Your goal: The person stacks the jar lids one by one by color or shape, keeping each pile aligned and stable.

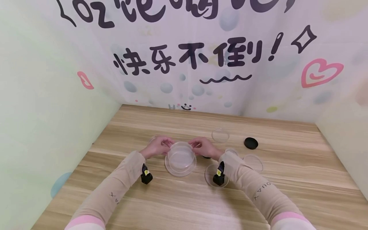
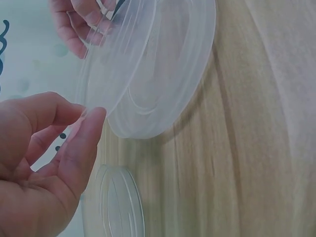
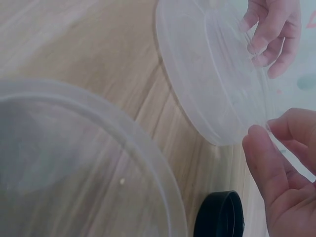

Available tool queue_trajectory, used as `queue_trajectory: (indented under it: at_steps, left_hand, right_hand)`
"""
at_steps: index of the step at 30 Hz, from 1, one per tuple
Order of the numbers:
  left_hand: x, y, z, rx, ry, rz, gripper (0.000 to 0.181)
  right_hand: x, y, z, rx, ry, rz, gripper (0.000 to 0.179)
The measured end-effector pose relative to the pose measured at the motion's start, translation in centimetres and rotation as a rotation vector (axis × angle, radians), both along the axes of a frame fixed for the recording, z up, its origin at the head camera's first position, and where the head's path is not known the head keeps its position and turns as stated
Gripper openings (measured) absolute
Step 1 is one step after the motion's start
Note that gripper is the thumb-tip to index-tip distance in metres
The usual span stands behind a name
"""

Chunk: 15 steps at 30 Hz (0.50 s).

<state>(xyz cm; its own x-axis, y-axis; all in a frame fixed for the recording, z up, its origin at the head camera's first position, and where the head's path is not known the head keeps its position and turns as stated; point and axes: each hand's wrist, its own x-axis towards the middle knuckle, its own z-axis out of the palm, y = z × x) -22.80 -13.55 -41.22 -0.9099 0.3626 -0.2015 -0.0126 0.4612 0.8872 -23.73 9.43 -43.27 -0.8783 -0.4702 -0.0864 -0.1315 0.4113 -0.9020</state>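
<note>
pale wood-grain tabletop (image 1: 184,207) runs back to a white cloth backdrop (image 1: 172,32) printed with bold black characters, blue-grey dots and a pink heart outline (image 1: 322,73). near the middle of the table, the left hand (image 1: 159,146) and the right hand (image 1: 205,147) face each other across a clear, round, shallow plastic piece (image 1: 182,155). each hand pinches its rim between thumb and fingers, the two grips at opposite sides. several fine rims show along it, and i cannot tell if it is one piece or more. it is held tilted above a wider, clear, round plastic dish (image 1: 181,173) on the table; whether they touch is hard to tell.

just beside the left hand stands a small, clear, round plastic container (image 2: 121,202). by the right hand is a black, round, shallow cap (image 3: 218,217), mostly hidden in the head view. a second black round cap (image 1: 251,143) lies farther right. around the right forearm are thin, clear, round plastic discs: one toward the back (image 1: 220,135), one right of the sleeve (image 1: 256,163), one under the wrist (image 1: 211,181). both sleeves are beige with dark lettering and a pink band, and a small black device with a yellow label (image 1: 146,175) sits at each wrist.
</note>
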Motion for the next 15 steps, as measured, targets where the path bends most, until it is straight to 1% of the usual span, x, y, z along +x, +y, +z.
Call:
queue_trajectory:
  at_steps: [4, 8, 13, 15]
  left_hand:
    - [-0.02, -0.04, -0.16, -0.02, 0.004, -0.013, 0.032]
    - [-0.07, -0.14, -0.32, -0.04, 0.008, -0.027, 0.031]
    - [-0.17, -0.12, -0.59, -0.033, 0.009, -0.032, 0.03]
    - [-0.22, -0.03, -0.7, -0.031, 0.006, -0.023, 0.03]
  right_hand:
    - [0.14, -0.07, 0.04, 0.013, 0.017, 0.019, 0.029]
    - [0.28, -0.1, 0.14, 0.029, 0.013, 0.029, 0.03]
    - [0.33, -0.04, 0.13, 0.036, 0.024, 0.041, 0.029]
    - [0.33, -0.01, 0.08, 0.035, 0.035, 0.047, 0.028]
